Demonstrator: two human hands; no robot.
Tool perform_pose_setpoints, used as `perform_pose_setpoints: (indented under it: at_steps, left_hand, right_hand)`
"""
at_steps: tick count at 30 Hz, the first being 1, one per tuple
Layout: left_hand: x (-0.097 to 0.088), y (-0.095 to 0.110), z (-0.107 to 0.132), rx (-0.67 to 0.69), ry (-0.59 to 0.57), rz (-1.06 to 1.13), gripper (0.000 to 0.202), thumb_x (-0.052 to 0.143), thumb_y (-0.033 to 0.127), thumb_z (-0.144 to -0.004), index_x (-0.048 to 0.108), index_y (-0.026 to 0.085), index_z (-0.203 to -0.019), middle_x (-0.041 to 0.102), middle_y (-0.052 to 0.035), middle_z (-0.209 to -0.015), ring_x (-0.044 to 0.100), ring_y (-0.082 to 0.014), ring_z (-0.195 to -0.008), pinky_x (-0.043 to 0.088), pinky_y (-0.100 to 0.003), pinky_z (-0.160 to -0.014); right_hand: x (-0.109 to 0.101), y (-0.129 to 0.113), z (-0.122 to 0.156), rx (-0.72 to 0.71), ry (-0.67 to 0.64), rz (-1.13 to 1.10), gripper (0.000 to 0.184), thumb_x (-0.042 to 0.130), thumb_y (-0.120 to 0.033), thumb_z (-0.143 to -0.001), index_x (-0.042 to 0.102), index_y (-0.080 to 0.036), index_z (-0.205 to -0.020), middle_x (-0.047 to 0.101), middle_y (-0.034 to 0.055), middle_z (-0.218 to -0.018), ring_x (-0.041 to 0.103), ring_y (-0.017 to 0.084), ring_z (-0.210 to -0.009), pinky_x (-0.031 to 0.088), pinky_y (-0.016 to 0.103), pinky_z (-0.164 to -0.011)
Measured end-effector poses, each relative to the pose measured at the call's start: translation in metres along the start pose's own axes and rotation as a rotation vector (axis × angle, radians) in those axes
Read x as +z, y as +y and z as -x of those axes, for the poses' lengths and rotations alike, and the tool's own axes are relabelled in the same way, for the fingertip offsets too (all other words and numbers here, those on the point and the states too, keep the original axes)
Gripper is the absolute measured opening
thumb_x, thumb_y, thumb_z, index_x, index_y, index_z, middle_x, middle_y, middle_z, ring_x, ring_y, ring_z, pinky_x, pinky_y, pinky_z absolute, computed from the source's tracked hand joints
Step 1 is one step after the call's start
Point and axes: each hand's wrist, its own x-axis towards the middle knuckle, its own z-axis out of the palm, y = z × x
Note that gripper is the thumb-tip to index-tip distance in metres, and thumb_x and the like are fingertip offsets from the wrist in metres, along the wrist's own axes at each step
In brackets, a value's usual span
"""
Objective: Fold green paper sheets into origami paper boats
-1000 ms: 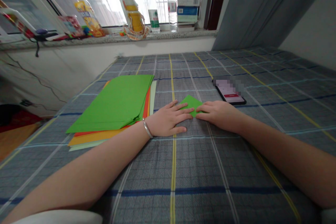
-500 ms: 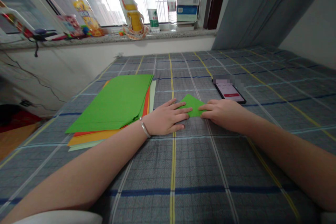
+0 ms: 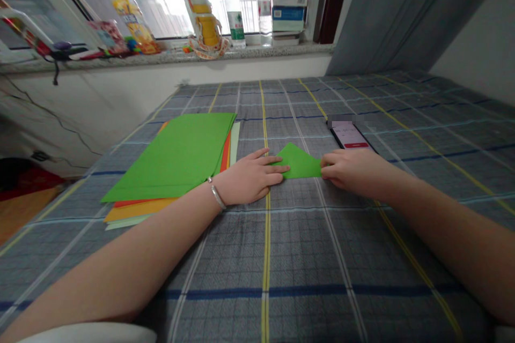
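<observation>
A small folded green paper (image 3: 300, 163) lies flat on the grey checked cloth (image 3: 306, 257) at the middle. My left hand (image 3: 247, 177) rests flat with its fingers stretched out, the fingertips pressing the paper's left edge. My right hand (image 3: 352, 170) has its fingers curled and pressed down on the paper's right corner. A silver bracelet (image 3: 216, 195) circles my left wrist.
A stack of coloured paper sheets (image 3: 177, 158), green on top, lies left of my hands. A phone (image 3: 349, 136) with a lit screen lies just beyond my right hand. Bottles (image 3: 234, 10) and boxes (image 3: 288, 15) stand on the windowsill at the back.
My hands have slid apart along the folded green paper, the right hand moving rightwards to its corner, so more of the paper shows between them.
</observation>
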Motion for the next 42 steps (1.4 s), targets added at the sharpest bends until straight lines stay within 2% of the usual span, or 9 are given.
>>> perform_pose_setpoints:
  at_steps: [5, 13, 18, 25, 31, 36, 42]
  left_hand:
    - [-0.003, -0.003, 0.003, 0.007, 0.012, 0.013, 0.024, 0.05, 0.019, -0.091, 0.064, 0.021, -0.11, 0.058, -0.0039, -0.137, 0.046, -0.0237, -0.133, 0.022, -0.05, -0.118]
    - [-0.011, -0.005, 0.009, -0.038, 0.025, -0.06, 0.016, 0.054, 0.022, -0.09, 0.069, 0.023, -0.093, 0.068, 0.0006, -0.121, 0.055, -0.0222, -0.124, 0.016, -0.05, -0.12]
    - [-0.014, -0.006, 0.013, -0.043, 0.009, -0.082, 0.018, 0.051, 0.022, -0.092, 0.07, 0.023, -0.09, 0.07, 0.0015, -0.117, 0.061, -0.0187, -0.115, 0.014, -0.049, -0.121]
    - [-0.019, -0.011, 0.019, -0.082, -0.024, -0.055, 0.022, 0.052, 0.021, -0.089, 0.07, 0.022, -0.077, 0.072, 0.0026, -0.11, 0.059, -0.0208, -0.117, 0.004, -0.052, -0.122]
    - [-0.023, -0.015, 0.021, -0.12, -0.101, -0.007, 0.017, 0.057, 0.018, -0.084, 0.071, 0.021, -0.076, 0.07, 0.0015, -0.117, 0.062, -0.018, -0.112, 0.009, -0.05, -0.122]
    - [-0.027, -0.015, 0.021, -0.176, -0.176, 0.054, 0.016, 0.058, 0.017, -0.083, 0.071, 0.021, -0.074, 0.068, 0.0019, -0.122, 0.06, -0.0147, -0.115, 0.015, -0.045, -0.121]
    - [-0.028, -0.013, 0.02, -0.256, -0.208, 0.066, 0.019, 0.056, 0.017, -0.083, 0.069, 0.021, -0.069, 0.07, 0.0024, -0.116, 0.062, -0.0152, -0.11, 0.018, -0.045, -0.12]
  right_hand:
    - [-0.004, 0.004, 0.005, 0.07, -0.032, -0.002, 0.017, 0.06, -0.014, -0.081, 0.07, -0.024, -0.071, 0.068, 0.0021, -0.087, 0.059, 0.016, -0.074, 0.033, 0.028, -0.055]
    - [-0.004, 0.009, 0.011, 0.166, -0.098, 0.012, 0.017, 0.059, -0.018, -0.08, 0.07, -0.024, -0.068, 0.068, 0.0015, -0.086, 0.056, 0.014, -0.063, 0.022, 0.029, -0.047]
    - [-0.004, 0.016, 0.016, 0.205, -0.156, -0.029, 0.018, 0.058, -0.019, -0.08, 0.069, -0.024, -0.066, 0.069, 0.0013, -0.084, 0.056, 0.014, -0.063, 0.022, 0.029, -0.047]
    - [-0.007, 0.02, 0.018, 0.207, -0.199, -0.026, 0.02, 0.055, -0.02, -0.082, 0.067, -0.024, -0.066, 0.068, -0.0001, -0.084, 0.059, 0.015, -0.068, 0.023, 0.028, -0.048]
    - [-0.008, 0.017, 0.018, 0.203, -0.194, -0.041, 0.021, 0.055, -0.019, -0.082, 0.068, -0.023, -0.067, 0.068, 0.0007, -0.084, 0.057, 0.014, -0.066, 0.025, 0.027, -0.05]
    - [-0.013, 0.015, 0.016, 0.213, -0.262, -0.014, 0.024, 0.05, -0.021, -0.086, 0.069, -0.022, -0.071, 0.068, 0.0014, -0.088, 0.059, 0.014, -0.069, 0.025, 0.026, -0.05]
    - [-0.014, 0.013, 0.014, 0.229, -0.286, 0.003, 0.023, 0.049, -0.021, -0.086, 0.069, -0.023, -0.075, 0.069, 0.0013, -0.092, 0.062, 0.016, -0.075, 0.024, 0.027, -0.05]
